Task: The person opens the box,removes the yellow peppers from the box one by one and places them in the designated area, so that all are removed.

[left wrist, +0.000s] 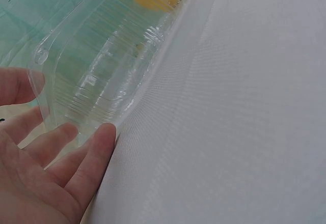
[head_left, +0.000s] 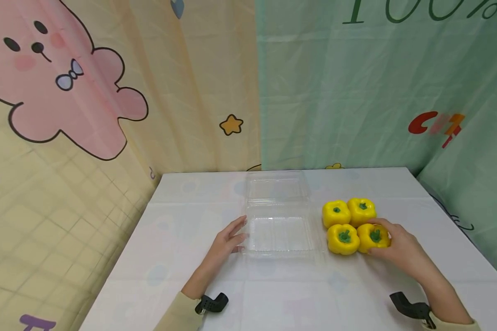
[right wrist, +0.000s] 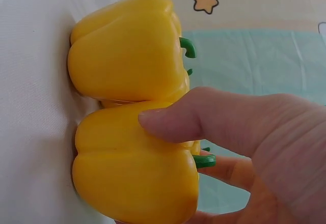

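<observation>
Four yellow bell peppers with green stems stand in a two-by-two cluster on the right half of the table. My right hand (head_left: pixel 403 246) holds the near right bell pepper (right wrist: pixel 135 165), thumb across its near side and fingers around the far side, partly hidden. The near left bell pepper (right wrist: pixel 125 51) stands right beside it. At the left edge of a clear plastic container (head_left: pixel 279 234), my left hand (head_left: pixel 228 239) rests its extended fingers against the rim and side wall. The container's lid (head_left: pixel 278 188) lies folded back behind it.
Behind the held pepper stand two more bell peppers (head_left: pixel 336 214). A white cloth covers the table (head_left: pixel 182 248). Printed curtains (head_left: pixel 335 92) hang along the back and right side. Each wrist wears a black camera mount (head_left: pixel 212 303).
</observation>
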Demonstrator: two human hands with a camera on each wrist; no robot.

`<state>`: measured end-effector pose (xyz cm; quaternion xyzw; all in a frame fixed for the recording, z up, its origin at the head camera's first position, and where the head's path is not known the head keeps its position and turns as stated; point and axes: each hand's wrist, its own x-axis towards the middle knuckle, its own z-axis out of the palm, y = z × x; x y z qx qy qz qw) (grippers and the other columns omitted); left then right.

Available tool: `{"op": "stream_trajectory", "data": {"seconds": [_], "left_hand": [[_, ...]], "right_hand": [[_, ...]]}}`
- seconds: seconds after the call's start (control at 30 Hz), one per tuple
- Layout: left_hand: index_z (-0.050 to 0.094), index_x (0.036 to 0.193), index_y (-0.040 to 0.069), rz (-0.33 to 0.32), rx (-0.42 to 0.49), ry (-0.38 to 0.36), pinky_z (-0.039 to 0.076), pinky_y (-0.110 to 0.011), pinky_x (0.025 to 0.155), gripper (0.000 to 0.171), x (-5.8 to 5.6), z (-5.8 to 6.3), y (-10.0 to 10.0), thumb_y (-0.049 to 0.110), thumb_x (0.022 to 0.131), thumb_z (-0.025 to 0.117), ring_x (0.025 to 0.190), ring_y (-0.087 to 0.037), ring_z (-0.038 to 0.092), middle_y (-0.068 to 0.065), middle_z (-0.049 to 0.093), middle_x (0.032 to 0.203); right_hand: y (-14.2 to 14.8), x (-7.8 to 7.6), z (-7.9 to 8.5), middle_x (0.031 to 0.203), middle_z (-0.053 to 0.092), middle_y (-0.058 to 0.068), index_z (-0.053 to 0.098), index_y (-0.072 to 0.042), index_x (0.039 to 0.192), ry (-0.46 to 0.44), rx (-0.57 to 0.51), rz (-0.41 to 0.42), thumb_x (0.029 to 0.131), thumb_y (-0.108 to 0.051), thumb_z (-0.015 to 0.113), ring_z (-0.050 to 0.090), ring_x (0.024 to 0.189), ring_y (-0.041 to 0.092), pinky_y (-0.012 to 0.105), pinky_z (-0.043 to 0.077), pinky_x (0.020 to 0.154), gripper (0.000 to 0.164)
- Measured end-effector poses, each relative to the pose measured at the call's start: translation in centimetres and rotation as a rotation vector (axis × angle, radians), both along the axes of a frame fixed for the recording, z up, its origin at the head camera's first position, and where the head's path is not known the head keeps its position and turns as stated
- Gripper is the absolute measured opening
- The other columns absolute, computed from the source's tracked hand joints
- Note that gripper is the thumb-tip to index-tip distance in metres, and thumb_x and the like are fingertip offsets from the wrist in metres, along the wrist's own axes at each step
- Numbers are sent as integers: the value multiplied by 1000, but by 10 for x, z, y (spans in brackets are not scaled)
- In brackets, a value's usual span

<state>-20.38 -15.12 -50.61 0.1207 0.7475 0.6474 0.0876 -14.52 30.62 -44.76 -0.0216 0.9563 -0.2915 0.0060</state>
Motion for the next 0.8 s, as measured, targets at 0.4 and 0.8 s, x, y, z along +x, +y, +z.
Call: {"op": "stream_trajectory", "data": {"seconds": [0.4, 0.8], "left_hand": [[42, 154, 19, -1, 1, -2, 56, -37, 88, 55, 1, 2, 1, 15, 102, 59, 128, -33, 54, -9, 40, 157], [44, 153, 19, 6, 29, 1, 56, -42, 89, 55, 1, 1, 0, 17, 101, 61, 128, -34, 55, -10, 41, 157]], "right_hand": [[0, -2, 0, 136, 43, 36, 44, -4, 144, 12, -10, -4, 81, -30, 83, 44, 119, 54, 72, 42, 87, 79], [-1, -2, 1, 138, 43, 35, 47, -8, 146, 33, -19, 9, 83, -36, 82, 47, 116, 56, 68, 46, 83, 78]]}}
